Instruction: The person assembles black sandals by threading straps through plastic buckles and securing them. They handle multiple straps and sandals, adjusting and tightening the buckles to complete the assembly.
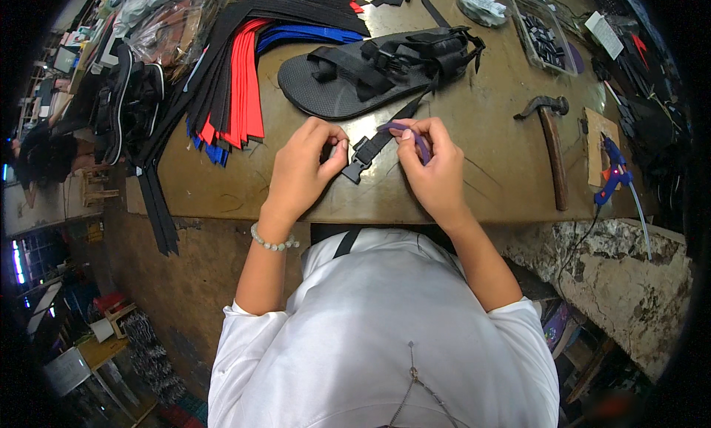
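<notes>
A black strap (368,148) is pinched by the left hand (304,168) and right hand (433,165); a sandal (370,68) is seen at 12 o'clock.

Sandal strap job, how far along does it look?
Done: the sandal on the table already has several black straps fitted. In hand: the left hand and right hand work a purple strip at the buckle of a loose strap. Left: that strap's end lies unattached.
</notes>
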Available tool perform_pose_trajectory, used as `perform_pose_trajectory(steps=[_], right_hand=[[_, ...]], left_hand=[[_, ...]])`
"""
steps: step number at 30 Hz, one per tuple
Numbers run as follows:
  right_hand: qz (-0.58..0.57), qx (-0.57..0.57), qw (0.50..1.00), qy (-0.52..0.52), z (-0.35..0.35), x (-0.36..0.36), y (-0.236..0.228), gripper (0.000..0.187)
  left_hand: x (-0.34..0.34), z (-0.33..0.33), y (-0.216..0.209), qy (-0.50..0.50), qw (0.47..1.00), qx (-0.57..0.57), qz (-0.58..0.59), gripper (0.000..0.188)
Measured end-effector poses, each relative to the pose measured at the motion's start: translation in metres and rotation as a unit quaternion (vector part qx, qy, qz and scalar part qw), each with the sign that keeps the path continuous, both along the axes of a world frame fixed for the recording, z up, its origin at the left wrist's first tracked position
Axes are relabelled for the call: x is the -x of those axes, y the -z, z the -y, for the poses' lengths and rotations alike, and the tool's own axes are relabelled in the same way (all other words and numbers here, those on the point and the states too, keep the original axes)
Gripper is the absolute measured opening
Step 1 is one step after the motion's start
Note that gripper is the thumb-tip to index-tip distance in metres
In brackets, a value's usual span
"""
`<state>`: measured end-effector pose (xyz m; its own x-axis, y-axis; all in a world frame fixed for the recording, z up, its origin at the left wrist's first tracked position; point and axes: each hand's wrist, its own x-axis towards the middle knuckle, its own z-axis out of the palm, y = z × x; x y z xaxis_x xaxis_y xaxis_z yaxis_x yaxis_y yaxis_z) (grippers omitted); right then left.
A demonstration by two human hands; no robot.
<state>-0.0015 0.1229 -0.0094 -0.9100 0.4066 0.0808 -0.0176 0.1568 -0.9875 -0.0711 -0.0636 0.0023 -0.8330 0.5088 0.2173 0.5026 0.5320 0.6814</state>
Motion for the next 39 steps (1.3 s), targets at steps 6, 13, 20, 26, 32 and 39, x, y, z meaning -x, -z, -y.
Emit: perform_pose_trajectory(steps=[6, 13, 20, 26, 32, 39], right_hand=[[-0.035, -0.051, 0.998, -0.023, -0.001, -0.001, -0.001, 0.011], [-0.068, -0.109, 0.991, -0.022, 0.000, 0.001, 0.000, 0.010], [-0.026, 0.030, 0.999, -0.009, -0.002, 0.003, 0.008, 0.011], [-0.003, 0.074, 0.995, -0.065, -0.013, 0.000, 0.008, 0.010], [-0.018, 0.049, 0.995, -0.086, -0.012, -0.004, 0.004, 0.008], [-0.020, 0.017, 0.996, -0.086, -0.010, -0.003, 0.006, 0.009]], left_hand=[[-0.016, 0.010, 0.000, -0.128, 0.969, -0.182, 0.107, 0.019], [-0.063, 0.007, -0.013, 0.035, 0.971, -0.176, 0.156, 0.022], [-0.061, -0.025, -0.012, -0.018, 0.997, -0.032, -0.072, 0.027], [-0.041, -0.024, 0.001, -0.064, 0.997, -0.025, -0.037, 0.026], [-0.040, -0.023, 0.004, -0.073, 0.996, -0.046, -0.033, 0.022], [-0.041, -0.025, 0.008, -0.081, 0.994, -0.060, -0.038, 0.019]])
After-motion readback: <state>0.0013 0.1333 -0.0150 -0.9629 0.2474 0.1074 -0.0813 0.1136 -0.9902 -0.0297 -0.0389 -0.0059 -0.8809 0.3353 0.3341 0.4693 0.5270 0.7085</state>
